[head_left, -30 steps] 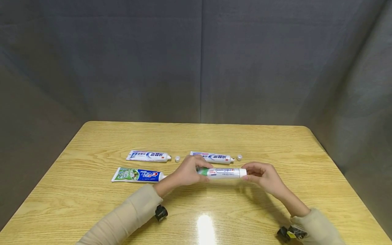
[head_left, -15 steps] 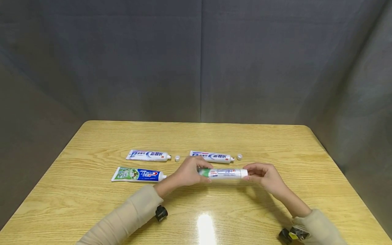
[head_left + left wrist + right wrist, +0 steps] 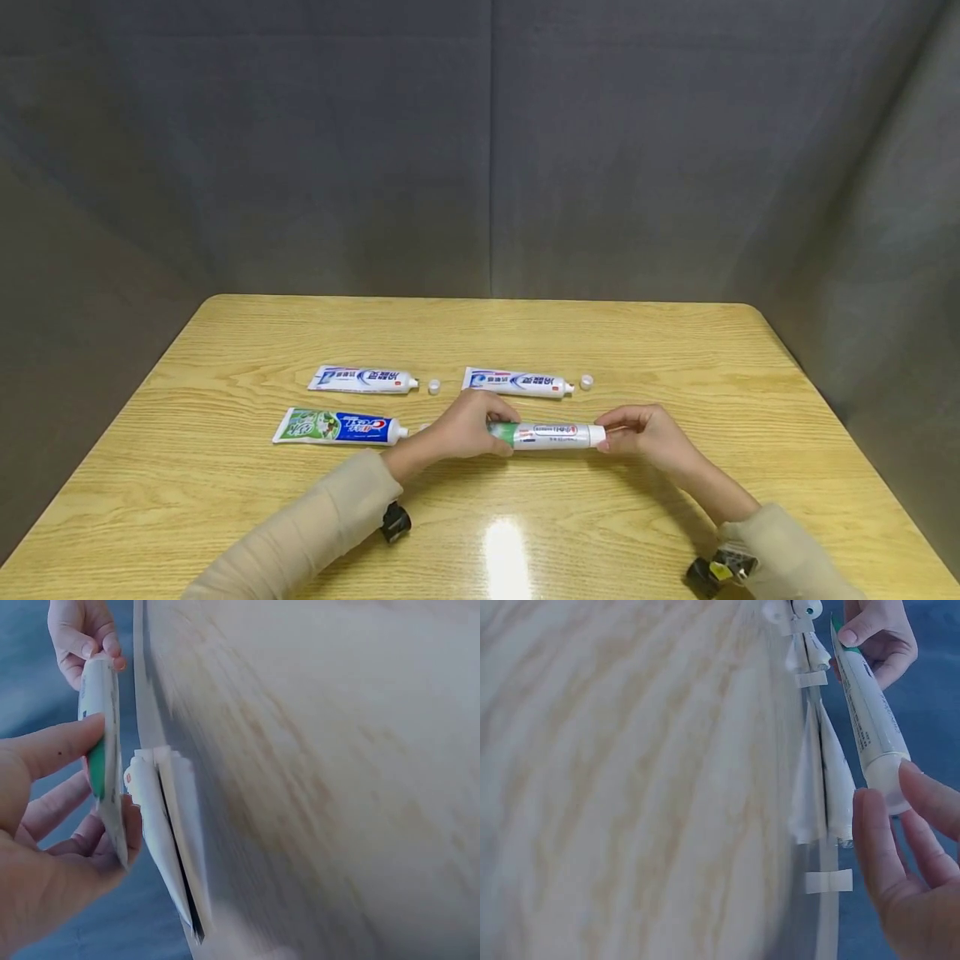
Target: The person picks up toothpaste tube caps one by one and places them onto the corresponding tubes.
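Observation:
A white toothpaste tube with a green tail end point(image 3: 555, 436) lies level between my two hands, its white cap point(image 3: 597, 435) pointing right. My left hand point(image 3: 468, 425) grips the green end, thumb on one side and fingers on the other, as the left wrist view shows. The thumb and fingers of my right hand point(image 3: 652, 437) pinch the cap, which is on the tube; the right wrist view shows the fingertips around it. Just behind my left hand is a white and blue toothpaste tube point(image 3: 517, 383) with its nozzle bare.
Beyond the hands, a second white and blue tube point(image 3: 363, 380) lies uncapped on the wooden table point(image 3: 675, 350). Loose white caps point(image 3: 587, 382) lie by the nozzles. A blue and green toothpaste tube point(image 3: 341, 426) rests left of my left wrist. A grey curtain point(image 3: 480, 167) hangs behind.
The held tube has come slightly toward me, with both hands still on it. More of the white and blue tube behind it shows, and a small cap shows by my left wrist.

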`<state>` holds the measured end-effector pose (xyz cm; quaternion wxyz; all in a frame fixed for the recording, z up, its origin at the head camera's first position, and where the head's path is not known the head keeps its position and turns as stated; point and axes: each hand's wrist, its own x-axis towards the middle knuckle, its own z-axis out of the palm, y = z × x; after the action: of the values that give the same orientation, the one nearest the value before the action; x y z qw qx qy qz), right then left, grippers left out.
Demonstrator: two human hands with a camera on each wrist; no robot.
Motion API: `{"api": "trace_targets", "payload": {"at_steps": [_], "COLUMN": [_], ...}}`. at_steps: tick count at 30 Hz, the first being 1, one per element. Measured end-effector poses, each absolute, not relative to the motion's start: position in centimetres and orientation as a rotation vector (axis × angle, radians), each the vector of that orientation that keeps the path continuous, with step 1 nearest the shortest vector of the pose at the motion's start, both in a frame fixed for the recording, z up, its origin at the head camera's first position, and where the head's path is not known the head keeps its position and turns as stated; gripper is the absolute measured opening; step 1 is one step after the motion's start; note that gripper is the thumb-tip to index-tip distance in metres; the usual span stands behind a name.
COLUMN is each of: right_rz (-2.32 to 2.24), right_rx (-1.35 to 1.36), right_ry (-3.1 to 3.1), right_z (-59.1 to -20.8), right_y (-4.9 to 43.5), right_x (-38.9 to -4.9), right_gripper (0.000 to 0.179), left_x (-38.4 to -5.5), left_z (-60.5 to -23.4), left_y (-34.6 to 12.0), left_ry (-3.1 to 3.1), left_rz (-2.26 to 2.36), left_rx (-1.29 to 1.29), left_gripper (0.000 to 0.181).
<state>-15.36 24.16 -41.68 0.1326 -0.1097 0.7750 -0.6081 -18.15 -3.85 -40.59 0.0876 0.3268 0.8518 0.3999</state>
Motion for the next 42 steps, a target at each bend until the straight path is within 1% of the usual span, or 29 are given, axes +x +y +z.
{"api": "trace_targets", "payload": {"at_steps": [6, 17, 24, 31, 42], "right_rz": [-1.727, -1.598, -1.456, -1.358, -1.467], "right_rx": [-0.252, -0.242, -0.334, -0.361, -0.414], "right_ry": [2.221, 2.322, 2.46, 2.624, 2.582], "right_z": [-42.1, -42.2, -41.8, -40.2, -38.2], "right_y": [24.1, 23.8, 23.7, 23.4, 21.5], "right_x": [-15.6, -15.7, -15.6, -15.3, -14.4], "right_gripper": [0.036, 0.03, 0.026, 0.027, 0.033], "left_x": [-18.3, -18.4, -18.4, -18.4, -17.8], "left_z": [-41.0, -41.3, -41.0, -40.1, -39.0], "left_y": [-3.6, -3.4, -4.1, -5.3, -7.1], "left_ry": [2.548, 2.586, 2.499, 2.391, 2.366], "left_rz": [1.115, 0.977, 1.095, 1.238, 1.322], "left_rx": [0.945, 1.033, 0.951, 0.99, 1.032], "left_gripper": [0.029, 0.028, 0.033, 0.033, 0.035]}}
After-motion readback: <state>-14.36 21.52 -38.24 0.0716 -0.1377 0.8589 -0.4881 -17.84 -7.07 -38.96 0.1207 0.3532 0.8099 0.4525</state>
